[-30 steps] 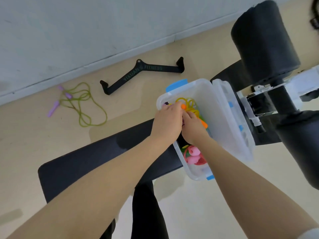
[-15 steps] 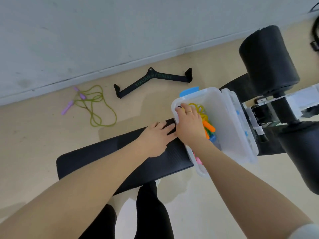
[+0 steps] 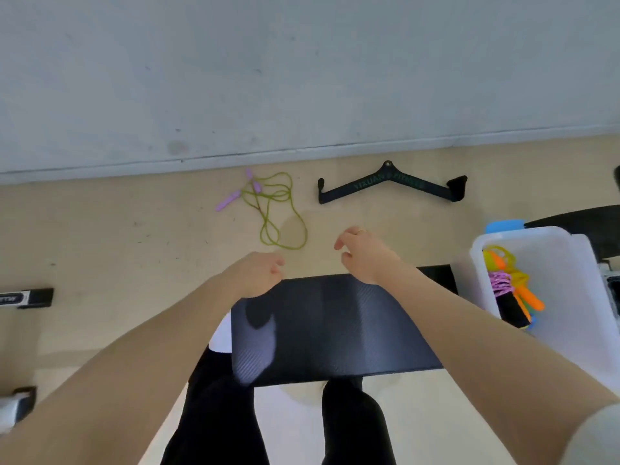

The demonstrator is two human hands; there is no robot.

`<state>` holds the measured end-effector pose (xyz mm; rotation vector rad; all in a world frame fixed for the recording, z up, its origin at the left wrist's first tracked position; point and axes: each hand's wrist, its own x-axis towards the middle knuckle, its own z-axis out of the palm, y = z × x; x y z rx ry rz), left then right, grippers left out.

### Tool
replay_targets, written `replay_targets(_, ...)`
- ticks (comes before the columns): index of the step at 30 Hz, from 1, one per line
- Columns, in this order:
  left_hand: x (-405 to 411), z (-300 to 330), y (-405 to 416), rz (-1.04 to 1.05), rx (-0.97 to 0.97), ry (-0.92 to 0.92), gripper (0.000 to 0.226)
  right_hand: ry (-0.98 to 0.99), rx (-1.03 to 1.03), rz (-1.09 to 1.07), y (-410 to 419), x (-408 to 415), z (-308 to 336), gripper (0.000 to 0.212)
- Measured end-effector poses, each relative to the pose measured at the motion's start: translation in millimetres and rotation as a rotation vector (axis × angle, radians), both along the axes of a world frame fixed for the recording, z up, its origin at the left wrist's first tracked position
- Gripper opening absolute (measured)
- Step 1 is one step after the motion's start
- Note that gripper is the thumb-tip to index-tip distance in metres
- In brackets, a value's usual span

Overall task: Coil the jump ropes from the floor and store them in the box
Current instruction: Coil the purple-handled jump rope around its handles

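Note:
A green jump rope with purple handles (image 3: 272, 203) lies loose on the beige floor near the wall. My left hand (image 3: 257, 276) hovers just below its lower loop, fingers curled and holding nothing. My right hand (image 3: 364, 255) is to the right of the rope, fingers loosely apart and empty. The clear plastic box (image 3: 550, 239) with a blue latch stands at the right on the bench. Inside it lie coiled ropes (image 3: 511, 283) with orange, yellow, purple and black parts.
A black padded bench (image 3: 332, 333) lies under my forearms, with my dark-clothed legs below it. A black V-shaped cable bar (image 3: 389, 184) rests on the floor to the right of the rope. The grey wall (image 3: 302, 78) runs behind. Dark equipment parts (image 3: 27, 298) sit at the left edge.
Both hands left the box and swung left toward the green rope on the floor. The view turned left, so the box now sits at the right edge.

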<state>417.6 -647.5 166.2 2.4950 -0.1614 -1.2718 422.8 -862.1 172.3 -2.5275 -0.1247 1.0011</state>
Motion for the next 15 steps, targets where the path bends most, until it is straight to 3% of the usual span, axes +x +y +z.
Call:
replay_targets(5, 54, -41, 103, 0.095, 0.008, -0.012, 0.037, 0.068, -0.038, -0.049, 94, 34, -39, 0.034)
replay_targets(15, 164, -106, 238, 0.044, 0.073, -0.062, 0.036, 0.118, -0.07, -0.177, 246, 106, -101, 0.036)
